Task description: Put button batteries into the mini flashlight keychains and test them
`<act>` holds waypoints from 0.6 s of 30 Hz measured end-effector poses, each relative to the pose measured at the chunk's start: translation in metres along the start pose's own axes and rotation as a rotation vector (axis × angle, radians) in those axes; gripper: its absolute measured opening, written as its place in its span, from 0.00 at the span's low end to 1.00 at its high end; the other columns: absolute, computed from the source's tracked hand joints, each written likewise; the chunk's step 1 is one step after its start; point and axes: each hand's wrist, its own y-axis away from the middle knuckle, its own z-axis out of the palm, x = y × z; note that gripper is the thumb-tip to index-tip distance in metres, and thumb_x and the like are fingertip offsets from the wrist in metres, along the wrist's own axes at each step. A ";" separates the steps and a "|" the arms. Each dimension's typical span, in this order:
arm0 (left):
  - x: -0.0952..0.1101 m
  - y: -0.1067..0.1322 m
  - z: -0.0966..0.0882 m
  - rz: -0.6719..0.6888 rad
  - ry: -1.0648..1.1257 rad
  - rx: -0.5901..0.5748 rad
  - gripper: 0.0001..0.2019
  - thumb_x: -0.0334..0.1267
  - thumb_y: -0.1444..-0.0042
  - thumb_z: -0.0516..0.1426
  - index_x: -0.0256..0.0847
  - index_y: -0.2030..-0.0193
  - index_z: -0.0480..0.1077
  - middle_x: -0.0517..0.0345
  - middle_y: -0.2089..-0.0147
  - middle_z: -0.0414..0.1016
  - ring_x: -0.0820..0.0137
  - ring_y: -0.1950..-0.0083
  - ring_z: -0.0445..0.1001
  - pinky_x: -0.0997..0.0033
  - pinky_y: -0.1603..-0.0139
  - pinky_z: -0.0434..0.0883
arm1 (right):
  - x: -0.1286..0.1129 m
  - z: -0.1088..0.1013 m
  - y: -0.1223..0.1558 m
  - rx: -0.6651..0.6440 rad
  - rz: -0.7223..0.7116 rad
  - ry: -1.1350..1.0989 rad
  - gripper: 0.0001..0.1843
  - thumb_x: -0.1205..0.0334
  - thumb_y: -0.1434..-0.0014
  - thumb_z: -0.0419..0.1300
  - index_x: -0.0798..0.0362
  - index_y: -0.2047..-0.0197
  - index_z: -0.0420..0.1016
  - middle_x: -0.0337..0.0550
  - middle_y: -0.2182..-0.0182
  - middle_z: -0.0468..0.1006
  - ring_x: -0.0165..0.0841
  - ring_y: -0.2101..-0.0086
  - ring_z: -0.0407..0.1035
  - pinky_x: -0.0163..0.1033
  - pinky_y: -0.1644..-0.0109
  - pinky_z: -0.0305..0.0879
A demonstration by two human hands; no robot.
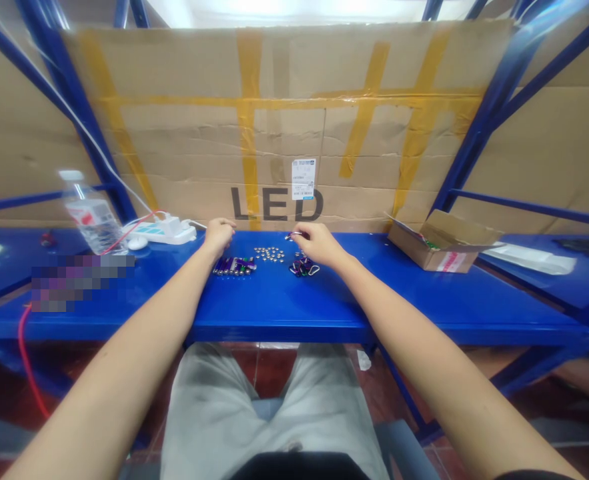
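My left hand (219, 236) is over the left of the blue table, its fingers curled together; whatever they may hold is hidden. Just below it lies a row of small purple and green metal tubes (235, 266), like keychain flashlight bodies. My right hand (317, 242) pinches a small dark and silver piece (291, 236) between thumb and fingers, its kind too small to tell. Beneath that hand sits a pile of purple pieces with silver carabiner clips (304, 268). Between the hands, several tiny round metal parts (270, 254) are scattered on the table (284, 300).
An open cardboard box (439, 243) stands at the right. To the left are a plastic water bottle (94, 217), a white power strip (161, 230) with cables and a blurred-out patch. A large cardboard sheet (184, 147) backs the table between blue metal posts.
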 end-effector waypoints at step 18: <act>0.029 0.026 -0.022 0.389 -0.584 -1.075 0.17 0.43 0.60 0.70 0.44 0.61 0.79 0.57 0.60 0.81 0.64 0.58 0.78 0.69 0.55 0.71 | 0.002 0.003 -0.001 -0.029 -0.027 0.002 0.11 0.64 0.37 0.56 0.55 0.70 0.73 0.41 0.73 0.75 0.31 0.70 0.64 0.37 0.62 0.57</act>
